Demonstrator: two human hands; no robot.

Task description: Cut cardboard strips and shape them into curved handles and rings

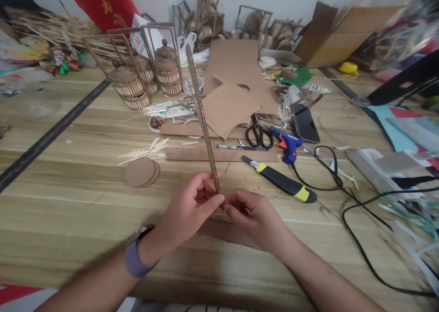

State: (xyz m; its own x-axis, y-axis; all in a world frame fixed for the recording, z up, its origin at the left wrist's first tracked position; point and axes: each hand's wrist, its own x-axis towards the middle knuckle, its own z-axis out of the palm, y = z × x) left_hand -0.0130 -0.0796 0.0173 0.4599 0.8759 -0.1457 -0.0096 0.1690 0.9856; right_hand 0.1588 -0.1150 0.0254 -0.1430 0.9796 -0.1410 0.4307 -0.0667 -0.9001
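A long narrow cardboard strip (205,124) stands edge-on in front of me, its corrugated edge showing and its far end leaning to the left. My left hand (199,198) grips it near the lower end between thumb and fingers. At the very bottom of the strip, the fingertips of my right hand (250,214) pinch its end, close to the left thumb. Another brown strip (229,233) lies on the table below my hands, partly covered by them. Round cardboard discs (140,172) and thin wooden sticks (146,151) rest left of the hands.
A utility knife (279,179), black scissors (258,134), a pen (236,146) and a blue glue gun (288,143) with a trailing black cord lie to the right. Cardboard sheets (229,106) are stacked ahead. Slatted lanterns (130,83) stand back left; a cardboard box (346,35) sits back right.
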